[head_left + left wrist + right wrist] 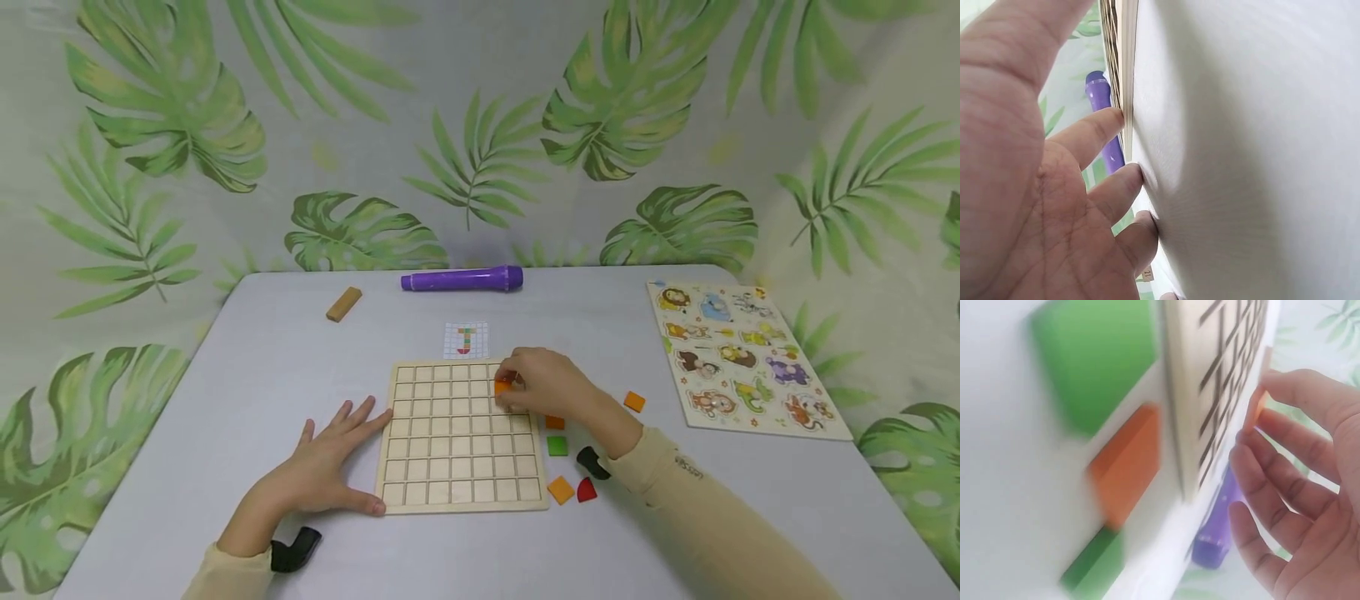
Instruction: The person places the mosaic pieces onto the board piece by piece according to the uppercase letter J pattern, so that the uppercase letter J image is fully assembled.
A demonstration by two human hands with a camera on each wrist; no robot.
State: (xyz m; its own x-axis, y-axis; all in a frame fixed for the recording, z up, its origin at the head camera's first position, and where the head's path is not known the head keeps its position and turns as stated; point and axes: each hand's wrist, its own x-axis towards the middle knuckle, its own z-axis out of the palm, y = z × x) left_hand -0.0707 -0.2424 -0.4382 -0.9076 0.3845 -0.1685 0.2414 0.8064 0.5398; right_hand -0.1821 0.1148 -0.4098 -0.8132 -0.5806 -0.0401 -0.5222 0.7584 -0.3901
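Note:
A wooden grid board [450,507] lies in the middle of the table in the head view. My right hand [551,383] pinches an orange square tile [1256,409] between thumb and fingers, above the board's upper right squares. The left hand [318,467] lies beside the board with fingers spread; its index finger and thumb touch the left edge. Behind the board lies a small pattern card [452,342] showing a coloured hooked shape. To the board's right are a green tile [557,446], an orange tile [554,422], a lighter orange tile [561,490] and a red quarter-round tile [587,490].
Another orange tile [634,402] lies beyond the right wrist. A purple toy microphone [461,279] and a small wooden block [344,304] lie at the back. An animal puzzle board [750,358] covers the right side. Leaf-patterned cloth [480,150] hangs behind the table.

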